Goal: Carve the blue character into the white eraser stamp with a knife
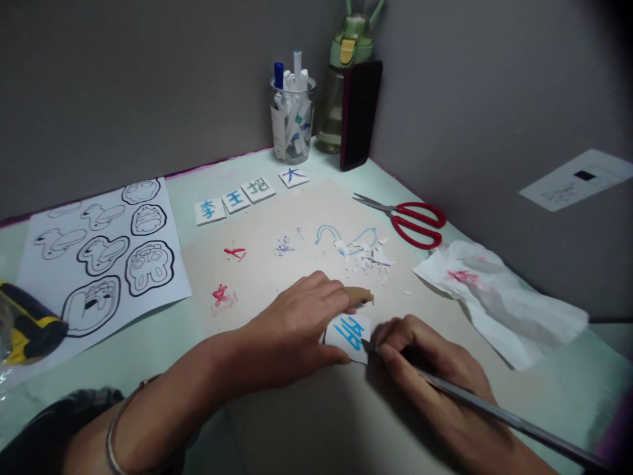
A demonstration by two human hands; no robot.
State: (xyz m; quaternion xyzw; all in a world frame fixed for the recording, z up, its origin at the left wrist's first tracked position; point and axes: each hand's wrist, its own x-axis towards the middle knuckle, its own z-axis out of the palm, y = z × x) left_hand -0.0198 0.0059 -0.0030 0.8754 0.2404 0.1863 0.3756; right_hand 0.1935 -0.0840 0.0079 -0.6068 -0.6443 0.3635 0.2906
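Observation:
My left hand [301,323] grips a small white square tile [333,336] from its far-left side, thumb along the near edge. A blue character is drawn on the tile's upper face. A tan cover [360,295] wraps one of my left fingertips. My right hand [435,376] is closed like a pen grip around a craft knife [462,392] with a long metal handle. The knife's dark tip meets the tile's right part at the blue strokes. Beneath both hands lies a beige board [262,277], with white shavings [373,260] and red, purple and blue marks beyond the tile.
Several white tiles [236,200] with characters line the board's far edge. Red-handled scissors [418,224] and a red-stained tissue [499,297] lie right. A cup of markers [293,122], a bottle [330,105] and a phone [361,115] stand behind. Printed drawings [103,251] lie left.

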